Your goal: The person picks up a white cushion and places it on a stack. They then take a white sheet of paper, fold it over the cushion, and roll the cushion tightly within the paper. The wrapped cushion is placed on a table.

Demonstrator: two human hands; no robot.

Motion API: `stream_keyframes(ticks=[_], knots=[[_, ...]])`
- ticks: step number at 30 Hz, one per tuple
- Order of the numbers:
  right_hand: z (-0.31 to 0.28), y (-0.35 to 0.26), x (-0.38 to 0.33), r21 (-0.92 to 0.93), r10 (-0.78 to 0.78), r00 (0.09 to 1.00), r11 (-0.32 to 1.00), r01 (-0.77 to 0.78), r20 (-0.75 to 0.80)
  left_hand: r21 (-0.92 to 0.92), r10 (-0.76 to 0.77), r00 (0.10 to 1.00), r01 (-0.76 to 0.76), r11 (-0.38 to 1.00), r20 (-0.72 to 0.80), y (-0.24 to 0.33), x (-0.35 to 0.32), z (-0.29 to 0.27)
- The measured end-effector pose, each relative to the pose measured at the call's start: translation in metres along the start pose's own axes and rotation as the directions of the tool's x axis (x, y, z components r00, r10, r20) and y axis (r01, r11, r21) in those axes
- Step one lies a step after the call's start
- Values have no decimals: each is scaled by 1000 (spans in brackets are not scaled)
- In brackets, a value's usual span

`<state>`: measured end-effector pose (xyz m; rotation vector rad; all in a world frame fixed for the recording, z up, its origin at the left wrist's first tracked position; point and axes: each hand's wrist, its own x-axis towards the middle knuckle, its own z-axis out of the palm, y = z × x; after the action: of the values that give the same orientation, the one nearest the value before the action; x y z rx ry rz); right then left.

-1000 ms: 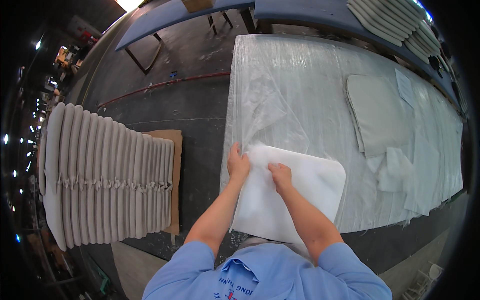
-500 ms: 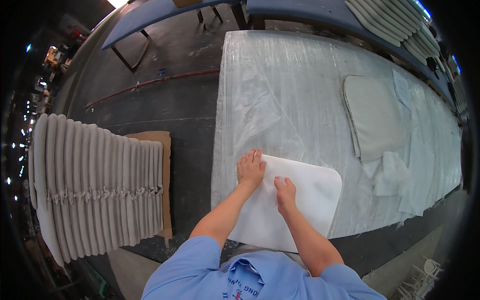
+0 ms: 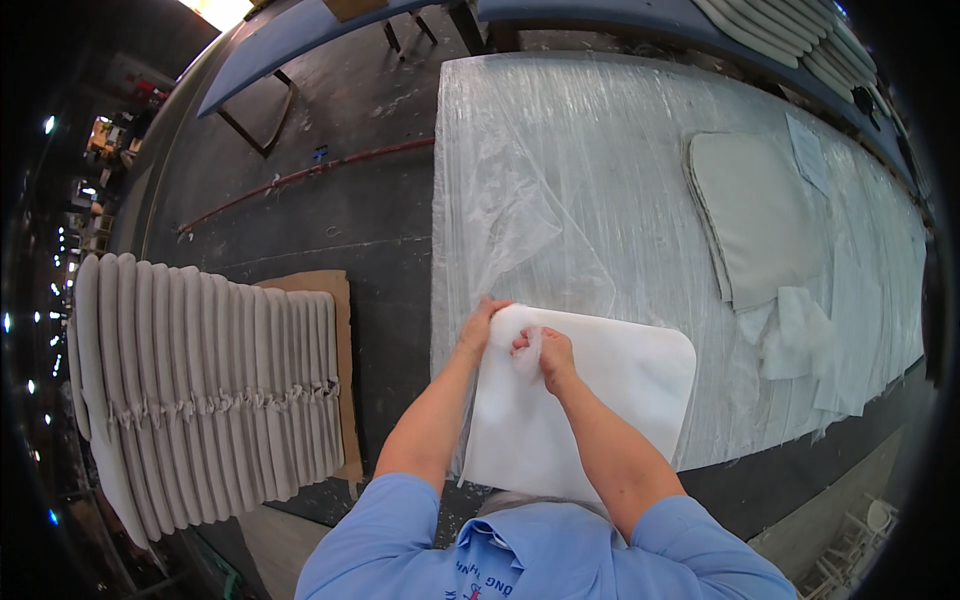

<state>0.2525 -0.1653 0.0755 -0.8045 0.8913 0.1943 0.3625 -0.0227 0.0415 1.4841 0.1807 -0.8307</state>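
Observation:
A white foam-like pad (image 3: 610, 400) with rounded corners lies at the near left edge of the wrapped table, close against my body. My left hand (image 3: 482, 325) is closed round its far left corner, with some fingers hidden behind the edge. Over the pad's upper left part, my right hand (image 3: 548, 356) is closed on a wispy tuft of white wadding (image 3: 530, 358). Farther right on the table rests a stack of beige fabric pieces (image 3: 750, 215), with loose white wadding (image 3: 795, 340) at its near side.
Plastic film covers the table (image 3: 620, 130). On my left stands a row of grey padded cushions (image 3: 200, 390) with brown cardboard (image 3: 350, 400) at its end. Blue-topped tables (image 3: 285, 45) are at the back, one bearing stacked cushions (image 3: 765, 30). A red pipe-like strip (image 3: 320, 168) crosses the floor.
My left hand has slid from lying flat on the pad to wrapping its far left corner. My right hand has moved left and up, and a white tuft now shows in it.

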Motion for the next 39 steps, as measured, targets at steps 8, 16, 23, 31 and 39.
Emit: stream_keyframes(ticks=[8, 16, 23, 31, 39], knots=[[-7, 4, -1, 43, -44, 999, 998, 43, 20, -19, 295, 945, -300, 954, -140, 11, -27, 13], [-7, 5, -4, 43, -53, 998, 998, 51, 39, 241, 245, 967, -222, 945, -70, 11, -17, 2], [-13, 6, -6, 22, -88, 995, 996, 87, 41, 658, -12, 982, -117, 744, 188, 22, 7, 35], [-9, 7, -3, -18, -117, 992, 993, 118, 43, 391, 117, 988, -148, 908, 102, 26, -2, -1], [2, -7, -22, -201, -73, 996, 976, 81, 47, -160, -86, 954, 41, 986, -287, 2, -34, -29]])
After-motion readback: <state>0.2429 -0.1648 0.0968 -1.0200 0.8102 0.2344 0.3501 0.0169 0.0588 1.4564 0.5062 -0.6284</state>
